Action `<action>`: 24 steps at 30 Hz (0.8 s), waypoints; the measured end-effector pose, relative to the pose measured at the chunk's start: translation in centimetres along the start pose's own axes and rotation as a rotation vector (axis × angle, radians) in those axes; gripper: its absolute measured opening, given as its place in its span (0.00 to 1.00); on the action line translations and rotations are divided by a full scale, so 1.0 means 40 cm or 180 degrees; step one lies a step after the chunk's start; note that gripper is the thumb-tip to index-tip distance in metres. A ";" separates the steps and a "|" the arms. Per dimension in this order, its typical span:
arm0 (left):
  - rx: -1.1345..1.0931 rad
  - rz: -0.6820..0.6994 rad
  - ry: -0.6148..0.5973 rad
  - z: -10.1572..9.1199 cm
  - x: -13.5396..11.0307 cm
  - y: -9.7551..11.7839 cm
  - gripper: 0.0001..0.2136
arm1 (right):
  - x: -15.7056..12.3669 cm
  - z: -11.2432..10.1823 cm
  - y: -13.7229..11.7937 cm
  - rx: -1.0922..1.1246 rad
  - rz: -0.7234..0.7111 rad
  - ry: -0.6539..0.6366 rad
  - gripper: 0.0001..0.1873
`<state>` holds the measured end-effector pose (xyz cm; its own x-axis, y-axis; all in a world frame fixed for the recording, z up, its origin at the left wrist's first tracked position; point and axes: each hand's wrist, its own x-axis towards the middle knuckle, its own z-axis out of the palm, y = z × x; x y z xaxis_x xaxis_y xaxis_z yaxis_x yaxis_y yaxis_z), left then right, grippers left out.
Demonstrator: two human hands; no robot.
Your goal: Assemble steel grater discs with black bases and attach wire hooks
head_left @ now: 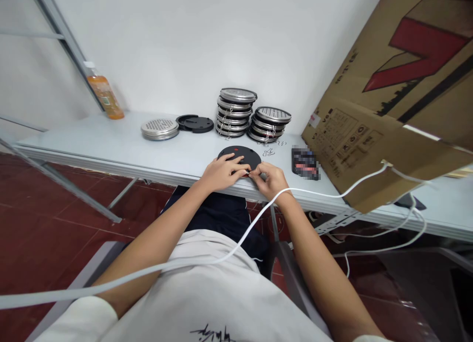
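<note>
1. A long pale-grey surface (185, 154) is stretching beneath a flat, round black plastic disc (253, 156).
2. The disc is looking light, stiff and probably slippery; its rim is likely offering the best hold.
3. The bare left hand (223, 173) is spreading over the disc; whether it is gripping, I cannot tell.
4. At the disc's near-right rim, the bare right hand (271, 178) is pinching its fingertips together.

Your left hand (220, 174) lies over the black disc (247, 153) near the front edge of the table (121, 140); your right hand (270, 177), fingers bent, is at the disc's near-right rim. Beyond stand a taller stack (234, 114) and a shorter stack (269, 125) of metal-topped discs.
</note>
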<state>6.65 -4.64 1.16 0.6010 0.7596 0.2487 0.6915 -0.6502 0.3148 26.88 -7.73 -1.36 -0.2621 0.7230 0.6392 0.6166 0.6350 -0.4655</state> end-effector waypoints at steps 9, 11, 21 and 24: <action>-0.0032 -0.0002 0.0029 0.002 0.002 0.002 0.17 | -0.005 0.000 0.004 -0.0068 -0.0060 0.0081 0.10; -0.0026 -0.0003 0.0026 0.001 0.002 0.002 0.17 | -0.006 0.001 0.004 -0.0088 -0.0033 0.0100 0.11; -0.0089 0.0086 0.0077 -0.001 0.002 -0.004 0.18 | -0.007 0.000 -0.003 -0.0118 -0.0083 0.0196 0.09; -0.0138 0.0100 0.0149 0.002 0.000 -0.010 0.18 | -0.007 0.000 -0.011 -0.0131 -0.0095 0.0194 0.09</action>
<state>6.40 -4.37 0.98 0.6020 0.7395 0.3013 0.6540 -0.6731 0.3453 26.67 -8.22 -1.33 -0.2357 0.6853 0.6891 0.6394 0.6433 -0.4211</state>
